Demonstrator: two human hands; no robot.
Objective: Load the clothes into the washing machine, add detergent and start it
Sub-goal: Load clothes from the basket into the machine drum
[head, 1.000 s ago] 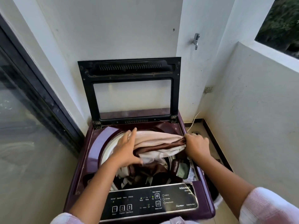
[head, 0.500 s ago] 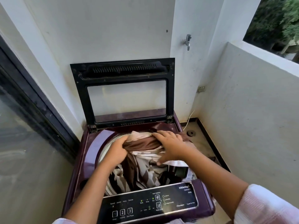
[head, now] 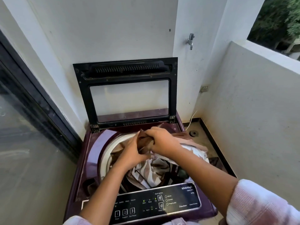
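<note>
Clothes (head: 146, 172) heaped in drum, lid (head: 128, 91) upright

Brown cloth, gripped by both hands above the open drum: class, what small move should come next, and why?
Probably push it down. Both the left hand and right hand clutch the brown cloth above the drum rim, and pale fabric hangs over the machine's right edge, so the load is not yet inside.

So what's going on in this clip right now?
A person is loading a top-loading washer whose lid stands open. Both hands, left and right, grip a brown cloth over the drum, above striped laundry already inside. Some fabric drapes over the right rim.
</note>
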